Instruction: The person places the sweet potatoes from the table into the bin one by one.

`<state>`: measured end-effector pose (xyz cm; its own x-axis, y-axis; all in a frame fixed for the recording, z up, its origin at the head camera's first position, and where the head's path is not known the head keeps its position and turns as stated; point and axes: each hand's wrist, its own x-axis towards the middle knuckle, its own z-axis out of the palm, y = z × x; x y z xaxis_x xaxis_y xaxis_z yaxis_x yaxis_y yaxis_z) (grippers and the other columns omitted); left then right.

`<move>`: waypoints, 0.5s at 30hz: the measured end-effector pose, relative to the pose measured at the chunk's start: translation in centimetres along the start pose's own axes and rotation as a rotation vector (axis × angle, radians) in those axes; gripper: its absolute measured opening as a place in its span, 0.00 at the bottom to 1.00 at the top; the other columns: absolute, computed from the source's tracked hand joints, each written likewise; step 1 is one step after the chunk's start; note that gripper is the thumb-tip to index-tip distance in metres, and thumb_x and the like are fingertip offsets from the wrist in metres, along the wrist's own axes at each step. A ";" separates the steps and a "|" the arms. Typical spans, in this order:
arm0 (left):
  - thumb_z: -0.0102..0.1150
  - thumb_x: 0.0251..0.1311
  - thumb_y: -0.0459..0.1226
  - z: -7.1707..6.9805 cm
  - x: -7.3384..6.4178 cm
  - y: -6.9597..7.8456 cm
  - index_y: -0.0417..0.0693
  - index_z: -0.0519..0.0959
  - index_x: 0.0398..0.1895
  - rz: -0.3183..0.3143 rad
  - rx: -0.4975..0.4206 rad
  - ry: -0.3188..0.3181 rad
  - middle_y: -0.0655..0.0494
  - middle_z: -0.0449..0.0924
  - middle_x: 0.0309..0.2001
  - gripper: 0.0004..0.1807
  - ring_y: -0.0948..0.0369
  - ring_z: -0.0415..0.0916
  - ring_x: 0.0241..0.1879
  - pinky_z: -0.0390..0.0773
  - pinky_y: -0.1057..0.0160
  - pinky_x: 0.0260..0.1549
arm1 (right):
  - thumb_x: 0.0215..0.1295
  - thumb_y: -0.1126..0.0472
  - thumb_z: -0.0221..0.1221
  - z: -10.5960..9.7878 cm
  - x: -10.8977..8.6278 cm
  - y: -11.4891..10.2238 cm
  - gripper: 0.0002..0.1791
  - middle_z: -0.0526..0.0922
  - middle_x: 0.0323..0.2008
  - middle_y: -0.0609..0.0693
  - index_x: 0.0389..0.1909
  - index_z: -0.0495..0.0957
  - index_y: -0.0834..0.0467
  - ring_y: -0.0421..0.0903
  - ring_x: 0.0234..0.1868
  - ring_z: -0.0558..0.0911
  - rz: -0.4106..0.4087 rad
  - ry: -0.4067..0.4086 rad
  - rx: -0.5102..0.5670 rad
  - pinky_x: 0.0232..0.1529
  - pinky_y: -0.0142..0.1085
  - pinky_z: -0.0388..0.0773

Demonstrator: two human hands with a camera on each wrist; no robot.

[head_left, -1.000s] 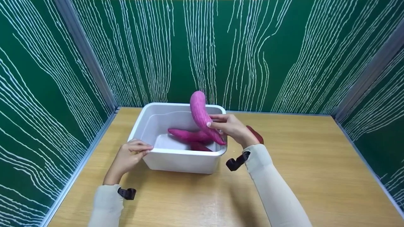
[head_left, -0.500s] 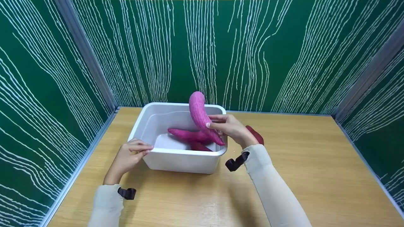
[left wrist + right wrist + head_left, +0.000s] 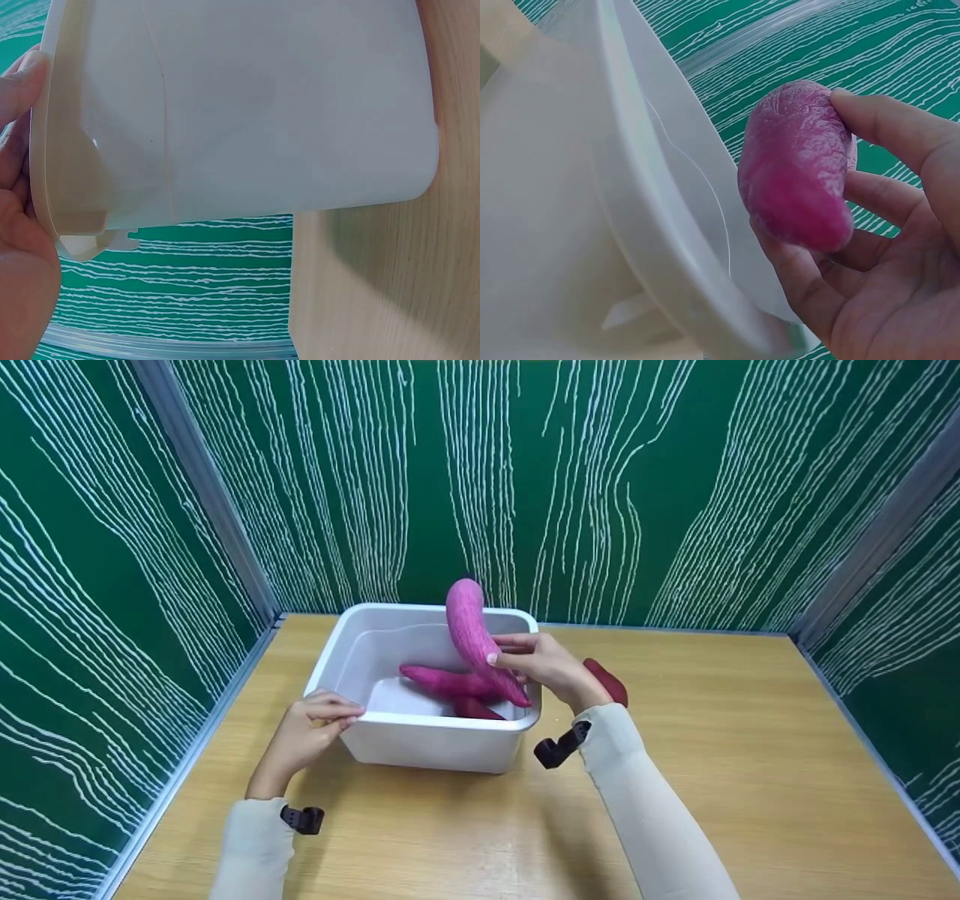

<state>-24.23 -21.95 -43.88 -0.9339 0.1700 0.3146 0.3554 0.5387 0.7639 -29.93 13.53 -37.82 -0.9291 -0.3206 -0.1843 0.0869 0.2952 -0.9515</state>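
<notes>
My right hand [image 3: 553, 667] grips a long, curved pink sweet potato [image 3: 468, 622] between thumb and fingers, over the right side of a white plastic bin [image 3: 427, 744]. It leans, its blunt end up and its tapered end low near the bin's right wall. In the right wrist view, the sweet potato [image 3: 791, 165] appears end-on beside the bin's rim. Inside lie a magenta sweet potato [image 3: 439, 680] and, partly under it, a darker red one [image 3: 472, 708]. At the front left corner, my left hand [image 3: 311, 731] pinches the bin's rim.
A dark red sweet potato [image 3: 609, 684] lies on the wooden table [image 3: 750, 750] right of the bin, partly hidden by my right wrist. Green walls [image 3: 675, 472] with white wavy lines enclose the table at the back and both sides.
My right hand and the pink sweet potato have shifted very slightly left. The left hand and the bin have stayed put.
</notes>
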 end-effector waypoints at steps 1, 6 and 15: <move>0.65 0.54 0.27 0.0 0.0 0.0 0.52 0.88 0.36 -0.004 0.002 -0.002 0.57 0.85 0.38 0.11 0.61 0.75 0.45 0.74 0.68 0.49 | 0.61 0.54 0.64 0.0 0.0 0.0 0.28 0.78 0.56 0.53 0.63 0.73 0.52 0.47 0.49 0.78 0.001 0.002 -0.003 0.45 0.34 0.79; 0.65 0.55 0.27 0.0 -0.1 0.2 0.52 0.88 0.36 -0.018 0.003 -0.006 0.57 0.85 0.39 0.11 0.60 0.75 0.46 0.74 0.66 0.51 | 0.60 0.53 0.64 0.1 0.0 0.0 0.29 0.78 0.57 0.54 0.63 0.73 0.52 0.48 0.50 0.78 -0.007 -0.003 -0.007 0.46 0.35 0.79; 0.66 0.52 0.26 0.0 0.0 0.1 0.50 0.88 0.35 0.005 -0.009 0.003 0.55 0.85 0.38 0.11 0.60 0.75 0.45 0.70 0.54 0.57 | 0.61 0.55 0.64 -0.1 -0.1 0.3 0.26 0.78 0.58 0.53 0.61 0.74 0.54 0.50 0.55 0.78 -0.059 -0.008 0.022 0.56 0.39 0.76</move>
<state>-24.24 -21.90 -43.81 -0.9318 0.1701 0.3207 0.3608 0.5301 0.7674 -29.82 13.80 -38.03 -0.9300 -0.3441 -0.1293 0.0396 0.2559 -0.9659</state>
